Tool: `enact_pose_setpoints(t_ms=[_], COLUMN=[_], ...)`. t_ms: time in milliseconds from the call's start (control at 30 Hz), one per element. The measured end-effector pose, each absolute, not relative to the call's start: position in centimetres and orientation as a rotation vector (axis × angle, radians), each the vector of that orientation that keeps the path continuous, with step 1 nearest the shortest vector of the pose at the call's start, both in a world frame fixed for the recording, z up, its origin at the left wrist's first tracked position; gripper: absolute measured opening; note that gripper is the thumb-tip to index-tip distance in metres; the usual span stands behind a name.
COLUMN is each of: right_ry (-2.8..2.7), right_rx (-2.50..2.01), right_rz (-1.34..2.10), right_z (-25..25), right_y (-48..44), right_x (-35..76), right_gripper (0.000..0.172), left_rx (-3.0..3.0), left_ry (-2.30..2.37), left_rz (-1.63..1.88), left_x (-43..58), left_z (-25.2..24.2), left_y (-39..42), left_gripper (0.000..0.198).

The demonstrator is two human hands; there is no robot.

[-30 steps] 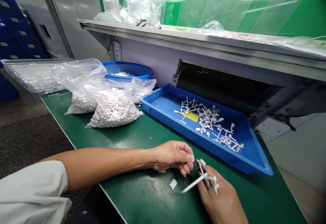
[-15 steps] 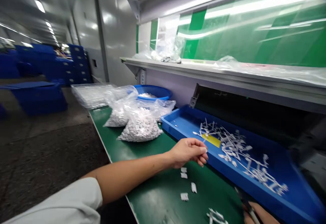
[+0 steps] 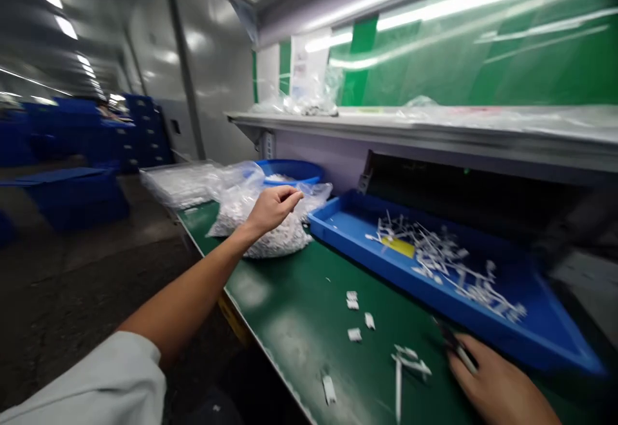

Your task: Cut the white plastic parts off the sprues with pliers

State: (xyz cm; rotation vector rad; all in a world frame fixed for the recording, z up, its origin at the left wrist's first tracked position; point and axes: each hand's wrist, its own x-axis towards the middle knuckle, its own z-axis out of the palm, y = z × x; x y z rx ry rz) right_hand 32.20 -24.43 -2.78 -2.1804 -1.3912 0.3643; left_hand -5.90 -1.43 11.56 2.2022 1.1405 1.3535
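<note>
At lower right of the frame, the right hand (image 3: pixel 497 380) closes around small side cutters (image 3: pixel 456 348), with the fingers wrapped on the handles; their tips are blurred and I cannot see them well. At upper middle, the left hand (image 3: pixel 273 209) is raised above a clear plastic bag of white pieces (image 3: pixel 263 238). Its fingers curl and the thumb comes near the forefinger, but I cannot tell if they pinch some small piece. The bare left arm (image 3: pixel 193 296) comes from a white sleeve (image 3: pixel 91 386) at lower left.

Near the cutters, on the green bench mat (image 3: pixel 299 322), lie a white plastic runner piece (image 3: pixel 410 364) and a thin white strip (image 3: pixel 398 389). Small white parts (image 3: pixel 355 302) lie loose toward the middle. Behind them, a blue tray (image 3: pixel 338 225) holds a heap of white runners (image 3: pixel 444 261).

The step in hand seems to be cutting small parts from these runners, and the next move seems to call for collecting the loose parts or taking another runner. The tray's right corner is blurred, and the heap hides the tray floor. A blue basket (image 3: pixel 290 169) is partly behind the bag.
</note>
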Motion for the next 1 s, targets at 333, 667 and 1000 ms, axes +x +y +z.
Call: enact_pose_setpoints(t_ms=[333, 667, 1000], right_ry=[-1.637, -1.521, -1.58], right_rx=[-2.272, -2.238, -2.152], right_rz=[0.186, 0.073, -0.001], right_z=[-0.2, -0.4, -0.3], right_y=[-25.2, -25.4, -25.0], right_x=[30.1, 29.8, 27.2], right_gripper=[0.023, 0.024, 0.025], left_rx=[2.673, 1.176, 0.698], left_ry=[0.097, 0.41, 0.434], left_rz=[0.372, 0.441, 0.399], left_x=[7.7, 12.4, 12.9], left_z=[5.4, 2.5, 0.6], left_y=[-13.2, -9.4, -12.0], left_gripper=[0.015, 0.025, 0.015])
